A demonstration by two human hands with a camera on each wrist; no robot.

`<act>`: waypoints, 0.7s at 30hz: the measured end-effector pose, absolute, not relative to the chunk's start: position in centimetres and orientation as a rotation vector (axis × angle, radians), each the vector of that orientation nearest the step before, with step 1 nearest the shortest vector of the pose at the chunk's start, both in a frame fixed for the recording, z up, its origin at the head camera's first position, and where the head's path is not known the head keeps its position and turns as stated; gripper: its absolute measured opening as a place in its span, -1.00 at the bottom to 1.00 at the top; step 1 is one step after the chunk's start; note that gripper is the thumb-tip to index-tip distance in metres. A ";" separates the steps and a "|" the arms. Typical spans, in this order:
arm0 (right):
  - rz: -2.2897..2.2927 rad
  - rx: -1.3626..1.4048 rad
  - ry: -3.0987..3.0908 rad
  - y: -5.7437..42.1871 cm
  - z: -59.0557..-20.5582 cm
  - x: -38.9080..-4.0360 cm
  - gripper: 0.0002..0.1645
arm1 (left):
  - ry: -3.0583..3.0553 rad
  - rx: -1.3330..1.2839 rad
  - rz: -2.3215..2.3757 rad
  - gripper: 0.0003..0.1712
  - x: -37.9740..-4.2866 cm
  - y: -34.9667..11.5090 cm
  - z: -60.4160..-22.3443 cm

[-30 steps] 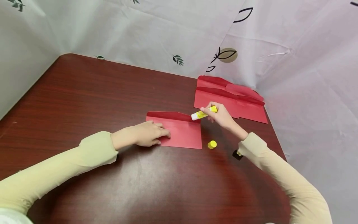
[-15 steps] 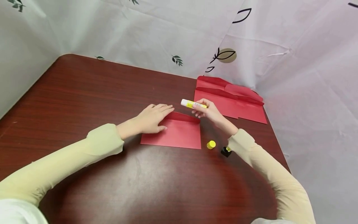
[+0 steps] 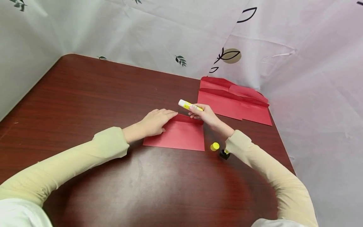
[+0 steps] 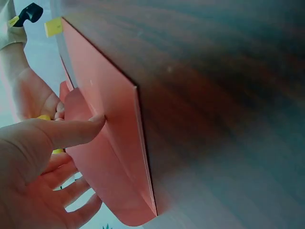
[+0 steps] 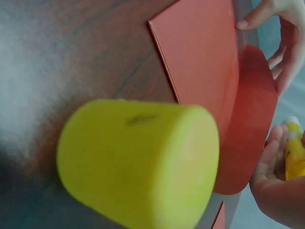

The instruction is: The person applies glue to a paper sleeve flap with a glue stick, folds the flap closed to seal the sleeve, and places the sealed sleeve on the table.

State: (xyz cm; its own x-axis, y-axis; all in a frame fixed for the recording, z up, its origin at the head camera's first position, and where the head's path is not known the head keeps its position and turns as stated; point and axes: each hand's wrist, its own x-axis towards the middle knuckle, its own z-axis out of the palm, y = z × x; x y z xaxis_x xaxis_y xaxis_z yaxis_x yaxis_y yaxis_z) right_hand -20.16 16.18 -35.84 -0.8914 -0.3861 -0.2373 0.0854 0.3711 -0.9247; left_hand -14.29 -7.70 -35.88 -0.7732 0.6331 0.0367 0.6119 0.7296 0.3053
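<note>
A red envelope (image 3: 184,135) lies on the dark wooden table with its flap (image 4: 102,174) unfolded at the far side. My left hand (image 3: 155,123) rests at its left part, fingers stretched to the flap's upper edge. In the left wrist view, the thumb (image 4: 78,132) touches the envelope near the crease. My right hand (image 3: 208,116) holds a yellow-and-white glue stick (image 3: 185,105) between thumb and fingers, its white end pointing left above the flap. Whether the right fingers touch the flap, I cannot tell. The yellow glue cap (image 3: 214,146) stands just right of the envelope.
Several more red envelopes (image 3: 227,104) lie overlapping at the table's far right, flaps unfolded. A white patterned sheet (image 3: 147,34) hangs behind and to the right of the table (image 3: 136,183). A small black device (image 3: 225,154) sits at my right wrist.
My left hand has moved from the envelope's lower left up to its flap edge, fingers straightening. My right hand has carried the glue stick leftward, off the flap's right end.
</note>
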 end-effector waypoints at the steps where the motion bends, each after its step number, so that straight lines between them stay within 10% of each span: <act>1: -1.538 -0.260 2.217 16.2 -35.8 -20.1 -0.56 | 2.861 1.027 0.463 -0.17 -14.3 -7.7 -35.9; 21: -1.454 -0.360 2.129 16.2 -36.7 -18.6 -0.57 | 2.669 1.253 0.405 -0.33 -13.3 -7.4 -36.9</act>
